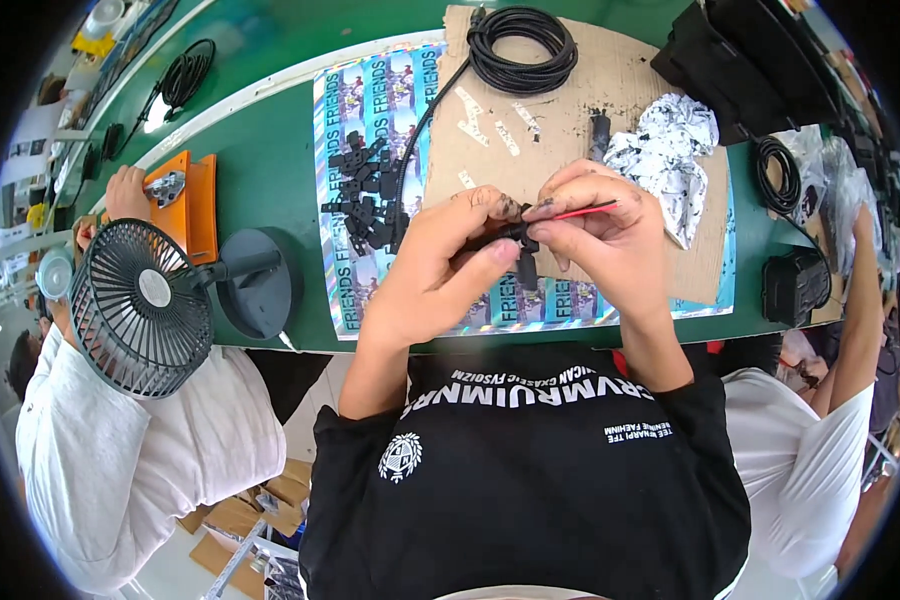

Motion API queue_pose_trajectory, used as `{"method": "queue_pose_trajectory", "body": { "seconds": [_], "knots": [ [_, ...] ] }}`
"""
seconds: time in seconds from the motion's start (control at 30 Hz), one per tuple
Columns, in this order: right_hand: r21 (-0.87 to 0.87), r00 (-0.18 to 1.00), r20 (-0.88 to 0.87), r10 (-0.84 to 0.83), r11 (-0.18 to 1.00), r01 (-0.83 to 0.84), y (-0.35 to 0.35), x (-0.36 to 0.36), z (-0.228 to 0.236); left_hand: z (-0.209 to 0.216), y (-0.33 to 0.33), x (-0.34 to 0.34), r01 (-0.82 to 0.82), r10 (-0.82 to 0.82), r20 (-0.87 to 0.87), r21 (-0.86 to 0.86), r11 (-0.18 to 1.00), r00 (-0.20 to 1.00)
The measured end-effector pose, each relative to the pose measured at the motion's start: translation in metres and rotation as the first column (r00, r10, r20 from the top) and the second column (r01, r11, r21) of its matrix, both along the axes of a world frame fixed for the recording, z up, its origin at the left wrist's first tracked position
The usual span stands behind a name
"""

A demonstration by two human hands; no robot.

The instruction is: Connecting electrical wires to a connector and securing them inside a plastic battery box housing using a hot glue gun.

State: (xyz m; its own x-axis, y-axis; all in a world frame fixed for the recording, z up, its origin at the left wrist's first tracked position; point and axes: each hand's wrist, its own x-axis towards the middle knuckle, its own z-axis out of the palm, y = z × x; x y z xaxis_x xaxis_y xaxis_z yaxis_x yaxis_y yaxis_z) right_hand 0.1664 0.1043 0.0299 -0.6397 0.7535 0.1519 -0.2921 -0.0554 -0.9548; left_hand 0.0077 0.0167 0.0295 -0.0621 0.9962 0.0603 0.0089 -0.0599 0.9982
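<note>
Green table (270,135), cardboard (570,125) atop — fingers (498,258) grip black part (527,270); 2 white-shirted neighbours (185,445) (800,445).

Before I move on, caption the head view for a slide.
Left hand holding a black part, right hand with a thin red piece, coiled black cable on cardboard beyond.

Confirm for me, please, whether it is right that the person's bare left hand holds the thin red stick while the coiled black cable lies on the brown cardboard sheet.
Not quite: the head view shows the thin red stick in the person's bare right hand, not the left hand. The coiled black cable does lie on the brown cardboard sheet.
</note>
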Motion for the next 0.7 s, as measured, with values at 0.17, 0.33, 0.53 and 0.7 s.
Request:
{"method": "queue_pose_trajectory", "body": {
  "seconds": [0.17,0.33,0.53,0.7],
  "knots": [
    [0.026,0.995,0.102,0.000,1.000,-0.003,0.000,0.006,-0.007,0.004,0.006,0.003,-0.005,0.006,-0.200,0.007,1.000,0.980],
    [0.506,0.806,0.527,-0.268,0.861,-0.045,0.033,0.033,-0.027,-0.008,-0.001,0.009,-0.157,0.171,-0.287,0.071,0.985,0.942],
    [0.634,0.482,0.737,-0.474,0.730,-0.253,0.046,0.045,-0.052,-0.007,-0.005,0.003,-0.125,0.125,0.017,-0.011,0.992,0.992],
    [0.630,0.448,0.772,-0.450,0.631,-0.452,0.032,0.045,-0.050,-0.011,-0.006,0.003,-0.131,0.130,0.113,0.008,0.991,0.985]
  ]
}}
